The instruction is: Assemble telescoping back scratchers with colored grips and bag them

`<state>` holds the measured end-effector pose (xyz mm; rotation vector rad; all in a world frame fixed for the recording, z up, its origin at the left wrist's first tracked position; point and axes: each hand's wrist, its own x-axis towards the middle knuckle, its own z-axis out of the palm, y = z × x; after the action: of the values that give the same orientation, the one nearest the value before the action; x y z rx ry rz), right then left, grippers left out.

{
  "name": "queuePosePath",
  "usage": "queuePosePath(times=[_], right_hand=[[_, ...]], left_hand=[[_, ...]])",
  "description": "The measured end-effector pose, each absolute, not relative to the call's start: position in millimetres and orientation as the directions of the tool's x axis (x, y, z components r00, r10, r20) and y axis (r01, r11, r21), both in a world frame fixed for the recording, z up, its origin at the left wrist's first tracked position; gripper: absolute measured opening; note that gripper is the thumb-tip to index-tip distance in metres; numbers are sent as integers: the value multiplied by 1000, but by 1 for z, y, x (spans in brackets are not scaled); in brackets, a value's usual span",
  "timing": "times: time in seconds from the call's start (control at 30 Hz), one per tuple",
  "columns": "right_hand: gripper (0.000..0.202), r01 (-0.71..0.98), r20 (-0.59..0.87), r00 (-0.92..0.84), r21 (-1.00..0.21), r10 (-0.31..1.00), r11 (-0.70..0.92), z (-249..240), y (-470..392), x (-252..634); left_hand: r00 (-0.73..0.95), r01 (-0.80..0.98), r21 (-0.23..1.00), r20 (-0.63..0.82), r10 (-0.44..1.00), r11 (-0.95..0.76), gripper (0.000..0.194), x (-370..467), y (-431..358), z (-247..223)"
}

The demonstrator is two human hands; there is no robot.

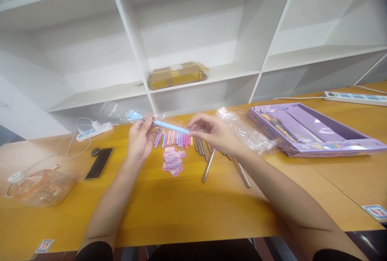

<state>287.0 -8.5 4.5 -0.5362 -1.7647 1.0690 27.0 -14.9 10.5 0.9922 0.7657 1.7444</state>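
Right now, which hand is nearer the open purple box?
Right: the right hand is left of the open purple box, plastic wrap between; the left hand is farther left.

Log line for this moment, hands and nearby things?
left hand: grips light-blue stick | right hand: at its end | pink packets: piled on table

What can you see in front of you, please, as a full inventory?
Light blue stick: one, between the hands
Thin sticks: many, multicoloured, table centre
Packets: several, pink, before the sticks
Metal tubes: several, silver, right of the packets
Plastic wrap: clear, beside the tray; more behind left hand
Tray: one, purple, right
Phone: one, black, left
Small object: one, dark, beside phone
Container: one, orange and clear, far left
Power strips: two, white-blue, left and right
Labels: two, near edge
Parcel: one, brown-yellow, shelf
Shelving: one, white, behind
Table: one, yellow-brown
Left hand, right hand: on the blue stick
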Motion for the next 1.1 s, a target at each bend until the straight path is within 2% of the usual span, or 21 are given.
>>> queuePosePath(times=[0.2,0.37,0.5,0.77,1.1], right_hand=[[22,76,662,-363,-680,656,729,6,-15,289],[18,191,726,-316,-582,611,791,9,-20,287],[15,213,746,-348,-527,568,823,9,-19,286],[16,196,858,-368,-305,358,932,0,-9,283],[22,207,841,-399,-305,365,930,-6,-9,280]], left_hand=[[-140,-415,865,246,959,-283,40,36,-20,6],[-78,-405,883,225,971,-237,43,44,-23,2],[-8,-367,910,206,978,-194,43,50,-27,-1],[124,-306,939,206,971,-160,41,61,-31,-8],[189,-224,968,152,970,-108,44,53,-32,-3]])
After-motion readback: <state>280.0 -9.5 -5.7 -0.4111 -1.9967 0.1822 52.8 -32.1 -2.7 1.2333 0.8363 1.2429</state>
